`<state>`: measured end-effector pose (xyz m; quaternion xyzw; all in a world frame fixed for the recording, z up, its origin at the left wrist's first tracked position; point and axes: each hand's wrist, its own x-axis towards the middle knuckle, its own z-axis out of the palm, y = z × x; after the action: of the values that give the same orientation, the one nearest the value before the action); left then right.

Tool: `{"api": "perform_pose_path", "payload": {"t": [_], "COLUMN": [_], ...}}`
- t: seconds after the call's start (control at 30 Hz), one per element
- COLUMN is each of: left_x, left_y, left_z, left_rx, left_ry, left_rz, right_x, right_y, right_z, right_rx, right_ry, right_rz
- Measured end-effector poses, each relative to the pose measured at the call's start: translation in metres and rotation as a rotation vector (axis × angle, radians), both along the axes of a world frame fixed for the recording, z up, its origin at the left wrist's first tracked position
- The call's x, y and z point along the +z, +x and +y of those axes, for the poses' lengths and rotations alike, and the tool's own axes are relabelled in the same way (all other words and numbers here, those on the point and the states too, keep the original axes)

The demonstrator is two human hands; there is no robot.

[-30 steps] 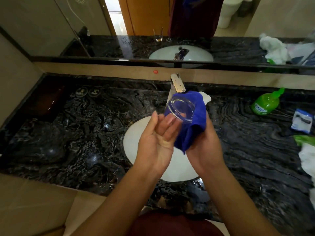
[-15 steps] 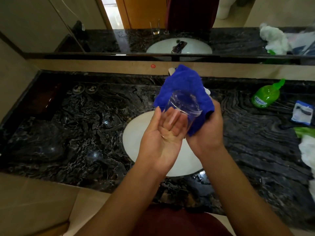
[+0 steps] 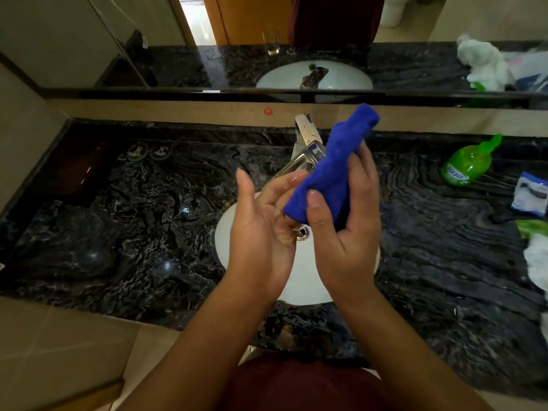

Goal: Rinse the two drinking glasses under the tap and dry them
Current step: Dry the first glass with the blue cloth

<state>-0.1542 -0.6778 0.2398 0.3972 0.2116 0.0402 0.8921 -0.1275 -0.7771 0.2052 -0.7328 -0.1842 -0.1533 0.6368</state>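
Observation:
Above the white sink (image 3: 299,280), my right hand (image 3: 344,232) grips a blue cloth (image 3: 329,173) bunched lengthwise, thumb pressed on its lower end. The cloth covers nearly all of the clear drinking glass; only a faint curved edge of the glass (image 3: 296,228) shows below it. My left hand (image 3: 264,226) is held palm-in against the glass and cloth, thumb up and fingers nearly straight. A second glass (image 3: 270,40) appears only as a reflection in the mirror. The chrome tap (image 3: 305,143) stands just behind the cloth.
On the black marble counter (image 3: 133,218), a green soap bottle (image 3: 465,164) lies at the right, with a small blue-white packet (image 3: 530,194) and white cloths (image 3: 536,259) near the right edge. Two round metal pieces (image 3: 149,150) sit at the back left.
The open glass mouth that faced me is now hidden. The blue cloth has been wrapped over the glass and stretched upward, and my right thumb has come round to the front.

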Motion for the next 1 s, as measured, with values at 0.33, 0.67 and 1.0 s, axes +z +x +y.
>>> {"api": "perform_pose_path", "payload": {"t": [0.33,0.67,1.0], "left_x": [0.021,0.006,0.005], "left_y": [-0.005,0.0,0.007], "left_z": [0.018,0.021,-0.012], "left_rx": [-0.032,0.058,0.168], "left_ry": [0.447,0.253,0.072], "left_rz": [0.013,-0.073,-0.037], "right_x": [0.037,0.043,0.026], "right_y": [0.029,0.054,0.032], "right_z": [0.001,-0.001,0.014], "right_rx": [0.138,0.605,0.43], "right_ry": [-0.613,0.353,1.094], "right_rz": [-0.216,0.773,1.025]}}
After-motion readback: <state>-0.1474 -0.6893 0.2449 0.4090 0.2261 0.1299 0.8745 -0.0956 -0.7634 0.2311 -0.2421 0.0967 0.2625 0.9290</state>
